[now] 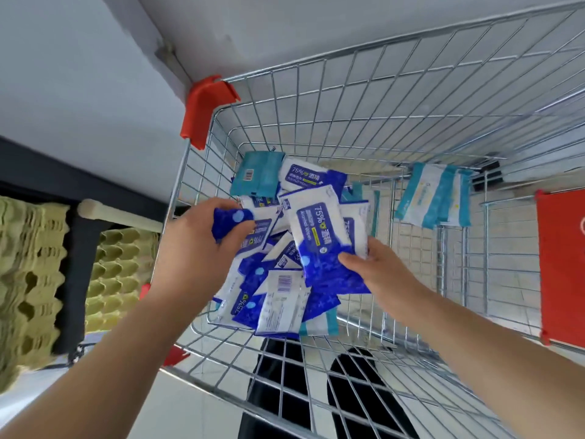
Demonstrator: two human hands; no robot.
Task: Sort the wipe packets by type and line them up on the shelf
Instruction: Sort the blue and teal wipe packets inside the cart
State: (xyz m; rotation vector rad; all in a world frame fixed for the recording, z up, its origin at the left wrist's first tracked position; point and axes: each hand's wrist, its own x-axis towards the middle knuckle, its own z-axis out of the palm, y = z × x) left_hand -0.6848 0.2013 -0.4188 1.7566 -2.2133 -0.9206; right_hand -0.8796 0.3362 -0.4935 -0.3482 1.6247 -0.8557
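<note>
A heap of blue-and-white alcohol wipe packets [278, 293] lies inside a wire shopping cart [411, 99]. My left hand [199, 245] grips one blue packet [231, 218] at the heap's left side. My right hand [376, 267] pinches the lower end of another blue-and-white packet [326, 236], held above the heap. Teal-and-white packets of a different type sit further off: one at the far left corner [258, 174], and a few leaning at the right [433, 198].
The cart has red plastic corner guards [205, 109] and a red flap [560, 267] at its right. Stacks of green egg trays [31, 274] fill dark shelving on the left. A white wall lies beyond the cart. My dark trousers show below through the wire.
</note>
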